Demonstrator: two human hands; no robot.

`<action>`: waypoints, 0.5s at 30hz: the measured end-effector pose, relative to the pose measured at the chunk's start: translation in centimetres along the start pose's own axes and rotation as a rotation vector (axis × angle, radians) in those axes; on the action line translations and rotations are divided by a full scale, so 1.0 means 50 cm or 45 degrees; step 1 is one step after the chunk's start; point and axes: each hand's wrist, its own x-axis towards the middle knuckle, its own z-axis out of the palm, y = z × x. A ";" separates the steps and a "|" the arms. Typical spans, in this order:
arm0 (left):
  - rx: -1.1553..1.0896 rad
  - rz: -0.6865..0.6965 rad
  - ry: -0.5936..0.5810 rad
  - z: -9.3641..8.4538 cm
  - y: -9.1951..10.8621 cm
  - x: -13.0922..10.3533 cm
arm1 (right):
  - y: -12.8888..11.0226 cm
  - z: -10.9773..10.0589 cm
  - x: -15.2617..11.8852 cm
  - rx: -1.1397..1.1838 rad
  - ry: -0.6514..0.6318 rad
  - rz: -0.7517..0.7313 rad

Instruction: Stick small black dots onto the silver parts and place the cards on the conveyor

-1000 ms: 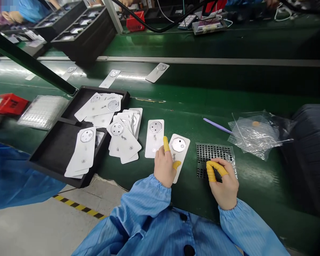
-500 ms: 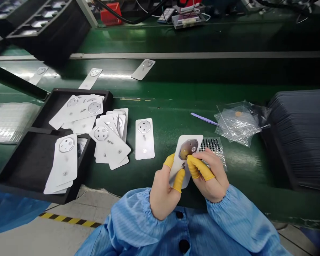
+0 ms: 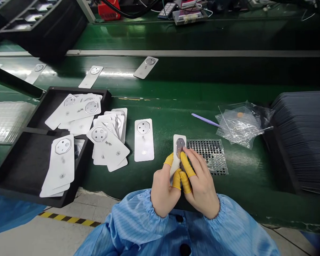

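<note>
My left hand [image 3: 164,193], with yellow finger cots on thumb and finger, grips the lower left of a white phone back cover [image 3: 176,160]. The cover is turned partly edge-on, its grey octagonal camera area facing up and right. My right hand [image 3: 202,185], also in yellow cots, closes on the cover's right side, its fingertips at the camera area. Just to the right lies a clear sheet of small black dots [image 3: 216,156], partly behind my right hand. A single white cover [image 3: 144,145] rests flat to the left.
Several covers overlap in a pile [image 3: 112,145] beside a black divided tray [image 3: 13,160] holding more. Purple tweezers [image 3: 206,120] lie near clear plastic film [image 3: 240,122]. Dark stacked trays [image 3: 304,138] stand right. Three covers lie along the back strip, one cover [image 3: 146,67] centrally.
The cover has turned more edge-on in my left hand. My right hand has moved slightly left and down, its fingers now on the cover's right side, and more of the dotted sheet shows.
</note>
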 end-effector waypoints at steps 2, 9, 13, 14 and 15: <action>-0.137 -0.061 -0.015 0.005 -0.005 0.005 | 0.010 0.005 -0.002 0.175 0.012 0.051; -0.918 -0.264 -0.193 -0.007 0.012 0.038 | 0.044 0.001 -0.002 0.760 0.416 0.458; -0.896 -0.280 -0.182 -0.009 0.018 0.057 | 0.039 0.007 -0.002 0.885 0.441 0.516; -0.849 -0.282 -0.148 -0.007 0.019 0.060 | 0.035 0.008 -0.002 0.878 0.457 0.530; -0.805 -0.281 -0.103 -0.004 0.019 0.062 | 0.031 0.009 -0.003 0.871 0.462 0.537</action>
